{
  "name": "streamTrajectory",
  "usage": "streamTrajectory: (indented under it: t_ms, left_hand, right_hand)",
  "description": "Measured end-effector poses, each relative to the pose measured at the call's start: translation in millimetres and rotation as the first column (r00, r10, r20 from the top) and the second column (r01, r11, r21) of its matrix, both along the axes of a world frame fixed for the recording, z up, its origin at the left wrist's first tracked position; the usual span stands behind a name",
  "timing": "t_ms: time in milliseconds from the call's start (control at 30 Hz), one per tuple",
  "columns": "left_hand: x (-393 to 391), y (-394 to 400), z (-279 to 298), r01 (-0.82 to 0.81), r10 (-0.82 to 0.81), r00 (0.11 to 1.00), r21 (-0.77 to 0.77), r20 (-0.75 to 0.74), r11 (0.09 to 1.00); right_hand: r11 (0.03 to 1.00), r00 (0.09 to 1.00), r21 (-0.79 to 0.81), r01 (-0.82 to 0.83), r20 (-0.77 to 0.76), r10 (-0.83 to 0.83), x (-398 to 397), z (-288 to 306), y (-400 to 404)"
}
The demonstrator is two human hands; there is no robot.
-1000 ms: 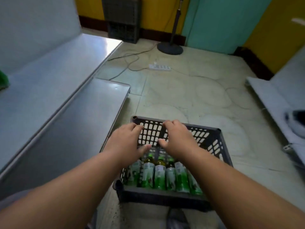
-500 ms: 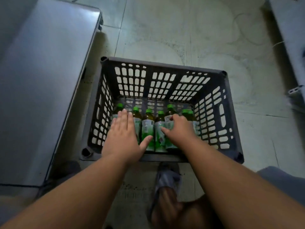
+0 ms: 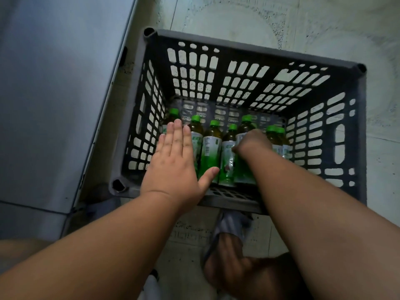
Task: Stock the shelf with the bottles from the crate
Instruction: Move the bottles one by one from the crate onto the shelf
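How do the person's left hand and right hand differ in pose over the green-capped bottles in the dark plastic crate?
The left hand lies flat, fingers straight, thumb spread, over the bottles at the crate's left side. The right hand is curled, gripping a green-capped bottle near the row's middle. Both reach inside the crate.
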State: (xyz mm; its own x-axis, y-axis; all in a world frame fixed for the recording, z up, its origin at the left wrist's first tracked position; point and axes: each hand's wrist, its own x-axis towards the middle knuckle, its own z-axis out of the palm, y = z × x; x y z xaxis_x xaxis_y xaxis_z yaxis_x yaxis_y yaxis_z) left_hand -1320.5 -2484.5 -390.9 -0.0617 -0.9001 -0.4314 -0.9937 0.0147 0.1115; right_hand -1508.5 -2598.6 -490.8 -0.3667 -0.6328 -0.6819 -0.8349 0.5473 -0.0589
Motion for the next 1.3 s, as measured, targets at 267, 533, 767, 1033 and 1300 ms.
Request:
streamTrajectory:
  t_ms: [267, 533, 767, 1033, 1300]
  left_hand:
    - [2, 5, 9, 0.01, -0.014, 0.995, -0.047, -0.095, 0.999]
    - [35, 4, 89, -0.365, 0.193, 0.767, -0.169, -0.612, 0.915]
    - [132, 7, 205, -0.5, 0.163, 0.766, -0.417, -0.622, 0.759]
    - [262, 13, 224, -0.566, 0.285, 0.791, -0.47, -0.541, 0.677]
    - [370, -48, 198, -0.55, 0.42, 0.83, -0.419, -0.366, 0.723]
  right_hand:
    - [0.99, 0.932, -0.136, 0.036, 0.363, 0.016, 11, 57, 11]
    - [0.85, 0.725, -0.524, 0.055, 0.607, 0.327, 73, 238, 26]
    - [0.61, 0.623, -0.792, -0.019, 0.468, 0.627, 181, 360, 49]
    - [0.542, 0.46, -0.84, -0.014, 0.476, 0.749, 307, 391, 46]
    - [0.51, 0.409, -0.859, -0.045, 0.449, 0.794, 417, 378, -13]
